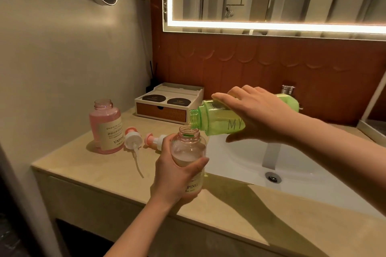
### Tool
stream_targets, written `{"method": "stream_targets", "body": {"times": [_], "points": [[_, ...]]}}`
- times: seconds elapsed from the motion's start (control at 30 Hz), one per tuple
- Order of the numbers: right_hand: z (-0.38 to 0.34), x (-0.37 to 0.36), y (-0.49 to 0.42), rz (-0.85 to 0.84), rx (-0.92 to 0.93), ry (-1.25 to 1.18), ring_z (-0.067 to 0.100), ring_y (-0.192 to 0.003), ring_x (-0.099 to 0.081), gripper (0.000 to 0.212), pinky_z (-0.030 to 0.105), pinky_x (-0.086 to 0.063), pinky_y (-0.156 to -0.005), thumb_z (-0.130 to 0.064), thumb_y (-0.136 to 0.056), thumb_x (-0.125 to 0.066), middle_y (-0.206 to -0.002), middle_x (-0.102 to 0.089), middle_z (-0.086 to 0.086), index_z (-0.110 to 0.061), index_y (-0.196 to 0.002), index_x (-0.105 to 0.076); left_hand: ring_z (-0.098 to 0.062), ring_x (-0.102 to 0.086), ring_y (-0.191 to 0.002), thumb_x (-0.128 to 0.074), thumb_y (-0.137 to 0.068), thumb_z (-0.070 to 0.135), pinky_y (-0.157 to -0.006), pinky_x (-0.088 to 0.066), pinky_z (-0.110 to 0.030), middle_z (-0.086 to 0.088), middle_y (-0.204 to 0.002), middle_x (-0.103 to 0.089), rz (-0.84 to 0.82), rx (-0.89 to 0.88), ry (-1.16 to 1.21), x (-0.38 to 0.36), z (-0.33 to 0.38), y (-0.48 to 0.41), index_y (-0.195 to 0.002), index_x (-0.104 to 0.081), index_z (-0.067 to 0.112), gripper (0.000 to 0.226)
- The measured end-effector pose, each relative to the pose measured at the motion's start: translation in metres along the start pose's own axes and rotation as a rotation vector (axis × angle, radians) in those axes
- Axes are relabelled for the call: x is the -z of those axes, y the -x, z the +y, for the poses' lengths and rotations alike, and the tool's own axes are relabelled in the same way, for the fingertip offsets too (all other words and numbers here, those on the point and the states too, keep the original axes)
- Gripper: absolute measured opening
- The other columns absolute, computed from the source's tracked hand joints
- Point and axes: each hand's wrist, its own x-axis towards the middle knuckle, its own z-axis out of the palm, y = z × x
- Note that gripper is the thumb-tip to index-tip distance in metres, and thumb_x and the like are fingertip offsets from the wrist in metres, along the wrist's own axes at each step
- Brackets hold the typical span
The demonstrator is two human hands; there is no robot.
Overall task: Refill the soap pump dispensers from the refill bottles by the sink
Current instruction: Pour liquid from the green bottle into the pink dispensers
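Left hand (177,175) has fingers wrapped round the open dispenser (189,152) at the desk (100,175) edge to steady it, while the right hand (257,115) has fingers clamped on the green refill bottle (211,120), tipped nearly flat with its mouth right over the neck, so nothing spills I guess.

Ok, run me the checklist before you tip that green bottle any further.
1. Cap off the green refill bottle: ok.
2. Its mouth above the neck of the clear dispenser bottle: ok.
3. Grip of the left hand round the dispenser: ok.
4. Grip of the right hand on the refill bottle: ok.
5. Soap flowing: cannot tell.
6. Removed pump head lying on the countertop: ok.
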Motion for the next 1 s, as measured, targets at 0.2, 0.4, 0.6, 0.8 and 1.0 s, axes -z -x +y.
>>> {"method": "stream_targets", "body": {"times": [0.2,0.4,0.6,0.8,1.0], "points": [[-0.014,-0.031,-0.013,0.006,-0.068,-0.317,0.014,-0.104,-0.039,0.092,0.025,-0.038,-0.086,-0.058,-0.078,-0.058,-0.130,-0.040,0.001,-0.025,-0.148,-0.008,-0.001,-0.051,-0.099,-0.081,-0.061,0.028,-0.076,-0.040,-0.012,0.012,-0.110,-0.052,0.044,0.012,-0.055,0.019,-0.007,-0.015,-0.118,-0.036,0.033,0.072],[-0.016,-0.058,-0.033,0.160,-0.205,-0.688,0.018,-0.115,-0.039,0.089,0.024,-0.033,-0.096,-0.040,-0.083,-0.063,-0.135,-0.037,0.008,-0.019,-0.149,-0.007,0.010,-0.047,-0.093,-0.079,-0.067,0.018,-0.076,-0.038,-0.015,0.025,-0.102,-0.048,0.006,0.039,-0.044,0.034,-0.006,-0.027,-0.115,-0.035,0.034,0.066],[-0.005,-0.080,-0.070,0.282,-0.451,-0.906,0.019,-0.124,-0.039,0.092,0.020,-0.032,-0.094,-0.027,-0.078,-0.072,-0.140,-0.036,0.008,-0.015,-0.148,-0.014,-0.007,-0.042,-0.112,-0.075,-0.072,0.020,-0.088,-0.039,-0.028,0.016,-0.114,-0.044,-0.042,0.104,-0.085,0.052,-0.007,-0.044,-0.123,-0.031,0.032,0.068],[-0.006,-0.102,-0.113,0.405,-0.669,-1.173,0.017,-0.108,-0.051,0.065,0.024,-0.044,-0.081,-0.025,-0.071,-0.079,-0.122,-0.049,0.005,-0.015,-0.124,-0.043,-0.008,-0.040,-0.115,-0.074,-0.074,0.024,-0.089,-0.039,-0.029,0.012,-0.123,-0.041,-0.070,0.141,-0.126,0.064,-0.015,-0.054,-0.123,-0.026,0.037,0.070],[-0.025,-0.122,-0.149,0.376,-0.727,-1.344,0.016,-0.106,-0.055,0.066,0.026,-0.049,-0.079,-0.028,-0.071,-0.079,-0.121,-0.054,0.004,-0.014,-0.125,-0.042,-0.007,-0.040,-0.113,-0.075,-0.073,0.024,-0.082,-0.040,-0.022,0.015,-0.119,-0.040,-0.057,0.128,-0.115,0.067,-0.023,-0.063,-0.120,-0.026,0.040,0.070]]}}
